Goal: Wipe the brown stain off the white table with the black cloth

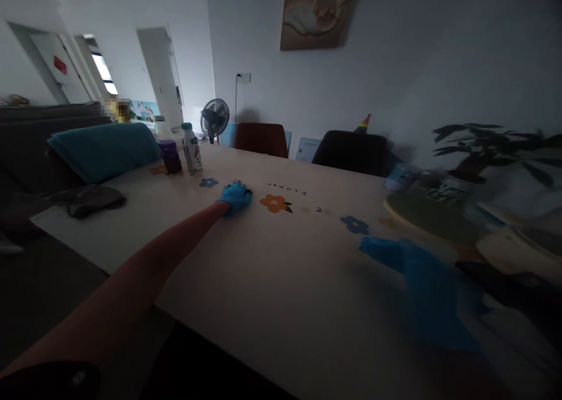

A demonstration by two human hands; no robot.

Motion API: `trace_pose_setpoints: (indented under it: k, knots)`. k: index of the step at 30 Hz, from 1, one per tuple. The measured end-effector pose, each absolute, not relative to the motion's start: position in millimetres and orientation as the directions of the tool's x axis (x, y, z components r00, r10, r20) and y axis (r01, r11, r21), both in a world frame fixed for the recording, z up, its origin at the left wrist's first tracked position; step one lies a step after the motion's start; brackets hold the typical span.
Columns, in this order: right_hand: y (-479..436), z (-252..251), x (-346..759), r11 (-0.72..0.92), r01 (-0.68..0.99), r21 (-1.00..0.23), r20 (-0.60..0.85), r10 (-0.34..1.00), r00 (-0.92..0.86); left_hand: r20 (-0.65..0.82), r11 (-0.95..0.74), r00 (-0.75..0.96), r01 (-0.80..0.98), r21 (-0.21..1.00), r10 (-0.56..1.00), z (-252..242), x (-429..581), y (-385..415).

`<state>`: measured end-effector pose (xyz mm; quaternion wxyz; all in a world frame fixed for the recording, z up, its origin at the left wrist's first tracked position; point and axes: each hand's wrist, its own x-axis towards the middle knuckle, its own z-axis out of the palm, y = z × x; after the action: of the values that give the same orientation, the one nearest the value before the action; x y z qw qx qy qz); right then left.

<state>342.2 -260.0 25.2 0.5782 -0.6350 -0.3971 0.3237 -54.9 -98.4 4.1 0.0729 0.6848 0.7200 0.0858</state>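
Observation:
My left hand [237, 198], in a blue glove, rests palm down on the white table [263, 259], with its fingers laid over a printed patch. Small dark marks show by its fingertips; whether they are print or an object is unclear. A printed orange flower [274, 203] lies just right of that hand. My right hand [428, 289], also gloved in blue, is smeared by motion above the table's right side. One part of it points left, toward a printed blue flower [355, 225]. Anything in its grip cannot be made out. Beside it is a blurred black object [513, 286].
A white bottle [192, 148] and a purple container [171, 157] stand at the far left. Grey cloth [94, 201] lies at the left edge. A potted plant [459, 186] stands on a green round mat [432, 215], near a pale bowl-like vessel [518, 250]. Chairs [351, 151] line the far side.

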Motion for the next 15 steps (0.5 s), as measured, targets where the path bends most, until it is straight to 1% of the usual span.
trace_pose_setpoints:
  k: [3,8,11,15]
  knots:
    - [-260.0,24.9,345.4,-0.003,0.132,-0.991,0.055,0.899,0.434,0.030,-0.054,0.049,0.971,0.232,0.998,1.2,-16.3,-102.2]
    - [-254.2,16.8,353.1,0.009,0.076,-0.997,0.041,0.904,0.426,0.048,-0.259,0.255,0.936,0.237,0.966,-3.6,54.1,-112.6]
    - [-254.9,17.6,352.9,0.003,0.108,-0.994,0.048,0.907,0.419,0.060,-0.373,0.370,0.896,0.241,0.927,-7.4,94.6,-122.8]
    - [-264.9,28.4,348.5,0.035,0.181,-0.983,0.107,0.909,0.402,0.094,-0.529,0.524,0.807,0.261,0.846,-15.3,141.7,-137.7]
